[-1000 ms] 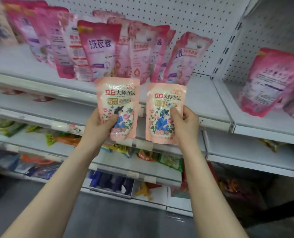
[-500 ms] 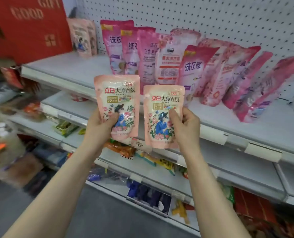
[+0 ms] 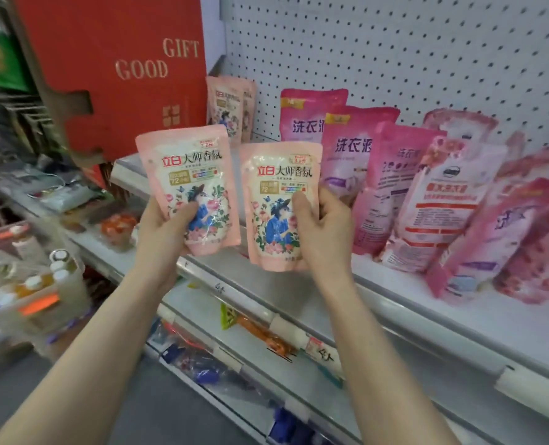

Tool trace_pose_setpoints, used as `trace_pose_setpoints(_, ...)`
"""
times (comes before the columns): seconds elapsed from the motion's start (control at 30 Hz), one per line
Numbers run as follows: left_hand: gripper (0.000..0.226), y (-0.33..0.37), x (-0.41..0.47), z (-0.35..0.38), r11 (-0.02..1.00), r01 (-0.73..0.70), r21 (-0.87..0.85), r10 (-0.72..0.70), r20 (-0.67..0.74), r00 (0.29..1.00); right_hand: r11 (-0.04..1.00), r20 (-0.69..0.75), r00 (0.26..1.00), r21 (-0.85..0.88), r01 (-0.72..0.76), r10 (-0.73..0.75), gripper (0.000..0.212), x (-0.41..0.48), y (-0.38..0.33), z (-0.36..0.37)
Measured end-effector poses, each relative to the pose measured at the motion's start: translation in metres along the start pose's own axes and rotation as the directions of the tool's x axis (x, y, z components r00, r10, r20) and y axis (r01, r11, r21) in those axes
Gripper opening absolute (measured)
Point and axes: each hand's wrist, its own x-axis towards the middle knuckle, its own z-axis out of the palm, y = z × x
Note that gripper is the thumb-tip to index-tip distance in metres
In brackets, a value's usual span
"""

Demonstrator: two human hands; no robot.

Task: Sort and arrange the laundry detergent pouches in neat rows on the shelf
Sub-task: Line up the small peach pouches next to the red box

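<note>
Currently, we record the following.

Left hand (image 3: 162, 232): clamped on a peach pouch (image 3: 189, 184), thumb across the front, fingers behind; we hold it upright in the air, before the shelf (image 3: 459, 319) edge.

Right hand (image 3: 326, 229): clamped on a second peach pouch (image 3: 278, 203) of the same print, thumb on the front; also upright, and clear of the shelf.

Pouch spacing: the two we hold sit side by side, near but apart.

Matching stock: peach pouches (image 3: 230, 106) of the same design stand at the back of the shelf against the pegboard (image 3: 395, 53), just beside the red box (image 3: 112, 65).

Pink pouches (image 3: 395, 184): a crowded group to the right, leaning at mixed angles and overlapping; not in rows.

Step in hand: we judge both pouches are bound for the bare patch in front of the matching stock.

Risk, toppling: the pouches look soft and bottom-heavy; set down without flattening the base, either could fall forward off the edge.

Risk, knock-on: our right forearm passes close to the leaning pink group; a brush there could tip several.

Risk, grip: each pouch is pinched low on one side only, so it may swing or slip as we reach inward.

Risk, clearance: the red box overhangs the left end and could catch the left pouch.
</note>
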Motion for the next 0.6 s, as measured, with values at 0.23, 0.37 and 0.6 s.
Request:
trace_pose_setpoints(0.23, 0.025, 0.011, 0.087, -0.009, 0.996, -0.073, 0.041, 0.073, 0.002, 0.997, 0.996, 0.051, 0.996, -0.052, 0.073, -0.07, 0.017, 0.082, -0.007, 0.073)
trace_pose_setpoints(0.37, 0.023, 0.009, 0.128, -0.022, 0.996, -0.065, 0.058, 0.065, 0.002, 0.998, 0.99, 0.077, 0.996, -0.13, 0.058, -0.048, 0.015, 0.124, -0.003, 0.122)
trace_pose_setpoints(0.6, 0.025, 0.0, 0.202, -0.037, 0.995, 0.005, 0.095, -0.013, 0.083, 0.996, 0.951, 0.034, 0.988, -0.279, -0.133, 0.148, 0.009, 0.197, 0.022, 0.179)
